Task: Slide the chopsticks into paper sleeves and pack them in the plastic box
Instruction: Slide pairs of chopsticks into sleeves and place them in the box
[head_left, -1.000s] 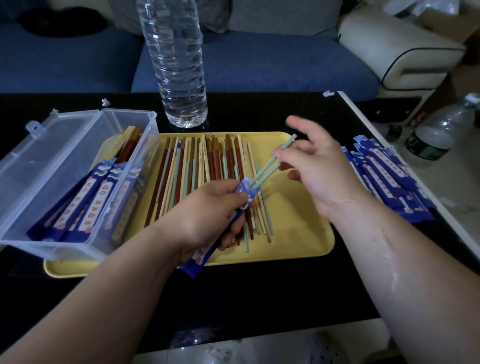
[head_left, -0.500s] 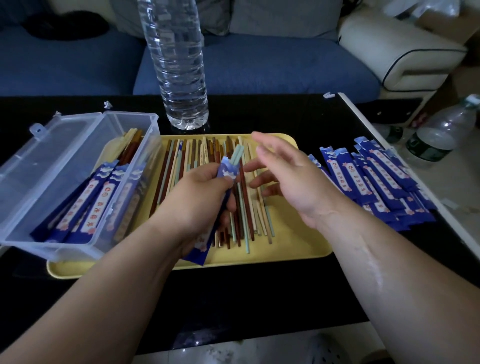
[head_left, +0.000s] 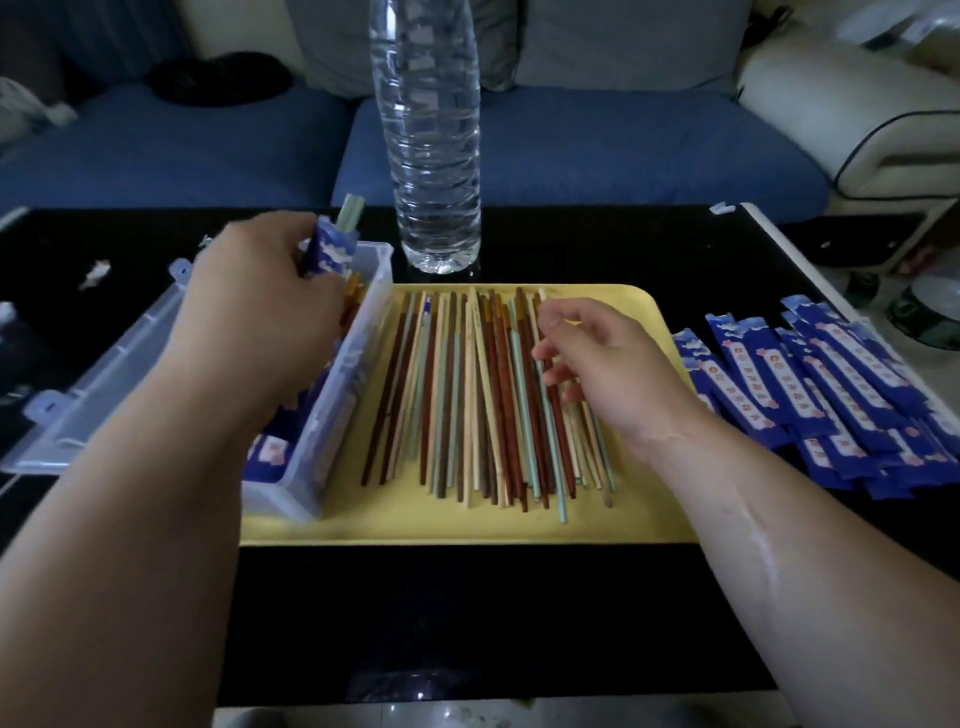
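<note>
Left hand (head_left: 260, 306) grips a sleeved pair (head_left: 332, 249) over the partly filled plastic box (head_left: 332, 415) at left, while right hand (head_left: 597, 364), relaxed and empty, hangs over many chopsticks (head_left: 467, 395) not yet sleeved.

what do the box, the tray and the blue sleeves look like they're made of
The box looks like clear, faintly frosted plastic; contents show through its wall. The tray is matte yellow, probably plastic, with moulded rounded corners. The sleeves look like thin printed paper, flat, blue with a white label strip, possibly coated.
</note>
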